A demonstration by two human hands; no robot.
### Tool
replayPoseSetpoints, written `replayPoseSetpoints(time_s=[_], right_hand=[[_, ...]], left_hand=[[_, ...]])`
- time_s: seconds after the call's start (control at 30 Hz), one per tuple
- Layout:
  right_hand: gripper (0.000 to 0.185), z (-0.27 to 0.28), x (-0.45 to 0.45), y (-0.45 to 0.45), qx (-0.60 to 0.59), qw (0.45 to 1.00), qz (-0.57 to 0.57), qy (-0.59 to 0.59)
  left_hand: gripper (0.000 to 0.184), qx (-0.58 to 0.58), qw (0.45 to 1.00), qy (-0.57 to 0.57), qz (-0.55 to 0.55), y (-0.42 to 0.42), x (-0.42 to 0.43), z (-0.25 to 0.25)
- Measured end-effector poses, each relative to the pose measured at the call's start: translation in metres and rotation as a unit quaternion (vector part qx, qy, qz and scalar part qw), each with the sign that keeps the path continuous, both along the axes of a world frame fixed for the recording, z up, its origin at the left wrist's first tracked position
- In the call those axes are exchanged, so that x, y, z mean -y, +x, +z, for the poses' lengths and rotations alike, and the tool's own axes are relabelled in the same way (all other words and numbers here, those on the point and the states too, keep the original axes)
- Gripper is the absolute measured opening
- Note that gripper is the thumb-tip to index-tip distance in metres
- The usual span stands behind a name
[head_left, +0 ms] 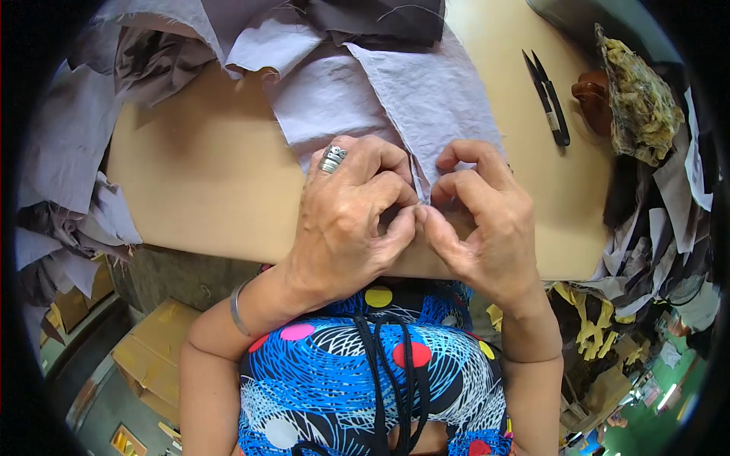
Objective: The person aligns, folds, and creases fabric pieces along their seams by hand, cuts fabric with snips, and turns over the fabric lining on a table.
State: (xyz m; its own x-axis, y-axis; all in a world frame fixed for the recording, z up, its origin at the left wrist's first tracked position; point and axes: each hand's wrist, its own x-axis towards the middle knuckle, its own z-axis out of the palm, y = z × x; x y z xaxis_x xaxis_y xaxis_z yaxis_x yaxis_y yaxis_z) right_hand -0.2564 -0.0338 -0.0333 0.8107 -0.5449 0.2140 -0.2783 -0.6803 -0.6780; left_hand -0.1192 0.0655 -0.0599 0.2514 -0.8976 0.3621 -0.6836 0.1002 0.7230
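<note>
A light lilac fabric piece point(327, 99) lies on the tabletop, with a seam or frayed edge running down toward my fingers. My left hand point(353, 205), with a silver ring, pinches the near end of that fabric between thumb and forefinger. Right beside it, my right hand point(483, 216) is closed on the same end, its thumb tip touching the left fingertips. The very end of the cloth is partly hidden by my fingers. Dark fabric point(388, 23) overlaps the far part of the lilac piece.
Black thread snips point(547, 99) lie at the right, near a brown object point(593, 99) and a plastic-wrapped bundle point(642, 99). Fabric piles hang at the left point(65, 144) and right edges. A cardboard box point(160, 357) stands below the wooden tabletop point(205, 167).
</note>
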Motion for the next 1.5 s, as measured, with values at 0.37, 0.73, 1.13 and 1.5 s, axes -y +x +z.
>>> replayPoseSetpoints(time_s=[0.37,0.73,1.13,1.5], right_hand=[[0.011,-0.008,0.0,-0.002,0.011,1.0,-0.014,0.02],[0.046,-0.008,0.027,0.0,-0.058,0.983,-0.115,-0.133],[0.048,-0.015,0.024,-0.001,0.024,0.993,-0.116,-0.027],[0.033,-0.015,0.083,-0.023,-0.14,0.904,-0.184,-0.361]], left_hand=[[0.036,0.217,0.972,-0.043,-0.082,0.008,-0.008,0.007],[0.035,0.303,0.94,-0.006,-0.155,0.022,-0.005,0.009],[0.038,0.337,0.928,0.001,-0.157,0.025,-0.005,0.008],[0.046,0.366,0.916,0.02,-0.165,0.025,-0.005,0.007]])
